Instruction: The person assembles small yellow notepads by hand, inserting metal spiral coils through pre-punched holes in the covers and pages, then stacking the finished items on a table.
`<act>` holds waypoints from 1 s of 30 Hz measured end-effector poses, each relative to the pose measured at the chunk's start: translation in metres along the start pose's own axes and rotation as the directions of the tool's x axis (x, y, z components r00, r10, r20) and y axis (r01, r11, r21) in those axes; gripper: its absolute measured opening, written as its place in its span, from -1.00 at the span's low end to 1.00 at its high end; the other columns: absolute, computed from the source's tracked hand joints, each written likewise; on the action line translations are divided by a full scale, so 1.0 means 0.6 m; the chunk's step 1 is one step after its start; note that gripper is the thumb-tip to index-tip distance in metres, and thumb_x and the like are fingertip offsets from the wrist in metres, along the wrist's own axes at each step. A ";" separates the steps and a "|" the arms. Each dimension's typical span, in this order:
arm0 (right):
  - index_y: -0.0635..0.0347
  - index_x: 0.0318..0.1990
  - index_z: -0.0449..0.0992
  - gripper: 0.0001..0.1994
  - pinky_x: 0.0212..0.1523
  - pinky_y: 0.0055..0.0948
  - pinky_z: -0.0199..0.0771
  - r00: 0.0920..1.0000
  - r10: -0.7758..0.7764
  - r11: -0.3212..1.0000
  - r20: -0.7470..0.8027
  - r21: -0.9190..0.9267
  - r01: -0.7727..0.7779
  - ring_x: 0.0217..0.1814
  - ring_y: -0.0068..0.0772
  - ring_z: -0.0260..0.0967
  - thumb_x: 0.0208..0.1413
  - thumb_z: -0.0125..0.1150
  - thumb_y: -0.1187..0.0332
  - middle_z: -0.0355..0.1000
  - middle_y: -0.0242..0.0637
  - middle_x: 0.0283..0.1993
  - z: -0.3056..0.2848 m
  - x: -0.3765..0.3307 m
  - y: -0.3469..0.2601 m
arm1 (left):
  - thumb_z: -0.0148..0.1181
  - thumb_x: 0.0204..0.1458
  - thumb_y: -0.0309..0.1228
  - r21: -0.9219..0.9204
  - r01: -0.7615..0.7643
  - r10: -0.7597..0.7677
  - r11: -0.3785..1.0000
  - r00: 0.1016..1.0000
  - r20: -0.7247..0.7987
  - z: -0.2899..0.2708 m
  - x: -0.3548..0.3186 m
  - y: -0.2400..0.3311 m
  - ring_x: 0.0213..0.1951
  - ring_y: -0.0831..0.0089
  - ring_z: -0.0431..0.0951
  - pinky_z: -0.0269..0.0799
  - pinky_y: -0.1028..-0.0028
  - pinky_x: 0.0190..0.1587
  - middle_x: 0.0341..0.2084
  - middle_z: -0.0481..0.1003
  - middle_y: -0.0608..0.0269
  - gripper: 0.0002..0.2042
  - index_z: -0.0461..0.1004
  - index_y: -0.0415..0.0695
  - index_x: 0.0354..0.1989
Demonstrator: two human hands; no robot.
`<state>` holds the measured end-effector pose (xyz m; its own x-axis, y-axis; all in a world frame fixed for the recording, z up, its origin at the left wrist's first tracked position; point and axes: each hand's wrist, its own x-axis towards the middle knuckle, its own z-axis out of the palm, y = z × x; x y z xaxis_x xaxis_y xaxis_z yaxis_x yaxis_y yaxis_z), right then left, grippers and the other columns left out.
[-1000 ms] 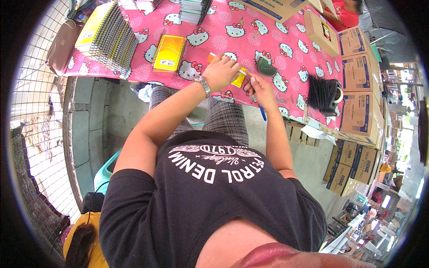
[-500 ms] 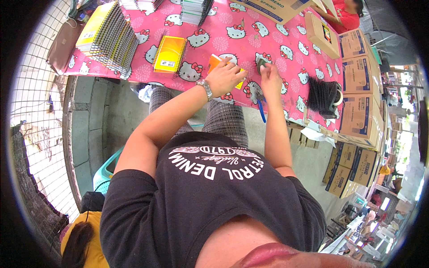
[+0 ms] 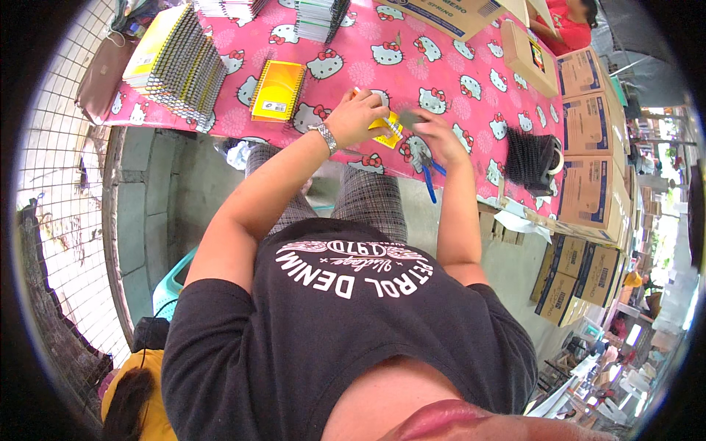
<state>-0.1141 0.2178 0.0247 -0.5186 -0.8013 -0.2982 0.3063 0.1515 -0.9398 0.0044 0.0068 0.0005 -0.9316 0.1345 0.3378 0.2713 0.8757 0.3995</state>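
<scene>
My left hand point(image 3: 356, 120) has its fingers curled over a small yellow-and-orange spiral notebook point(image 3: 387, 137), gripping it near the table's front edge. Much of the notebook is hidden under this hand. Just to the right, my right hand point(image 3: 441, 138) holds a small dark grey-green object point(image 3: 412, 117) close to the notebook's right end; its kind is too blurred to tell. Below that hand, a pair of pliers point(image 3: 429, 180) lies with its blue handles poking out over the table edge. Another yellow spiral notebook point(image 3: 278, 90) lies flat to the left of my hands.
A tall stack of spiral notebooks point(image 3: 176, 70) stands at the left, with more notebooks point(image 3: 318, 20) at the back. Black spiral coils point(image 3: 526, 158) sit at the right of the pink tablecloth point(image 3: 434, 66). Cardboard boxes point(image 3: 588, 187) line the right side. Far right, a person in red point(image 3: 570, 29) is present.
My right hand has moved left with the dark object, up to the notebook. My left hand has shifted slightly left, its fingers more curled. More of the pliers' blue handles shows.
</scene>
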 end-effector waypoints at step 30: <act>0.32 0.05 0.43 -0.50 0.20 -0.37 0.23 1.000 -0.001 0.995 0.031 -0.097 0.004 0.16 -0.34 0.30 -0.12 0.23 0.33 0.42 -0.22 0.07 0.037 0.028 -0.045 | 0.29 -0.12 -0.41 -0.426 0.168 -0.089 0.889 0.976 0.199 -0.031 0.028 -0.083 -0.12 0.17 0.45 0.38 0.31 -0.03 -0.24 0.39 0.17 -0.72 0.45 -0.14 -0.20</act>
<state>-0.1136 0.1875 0.0485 -0.4937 -0.8190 -0.2924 0.2254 0.2043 -0.9526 -0.0204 -0.0433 0.0024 -0.9815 0.1456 0.1243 0.1877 0.6039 0.7746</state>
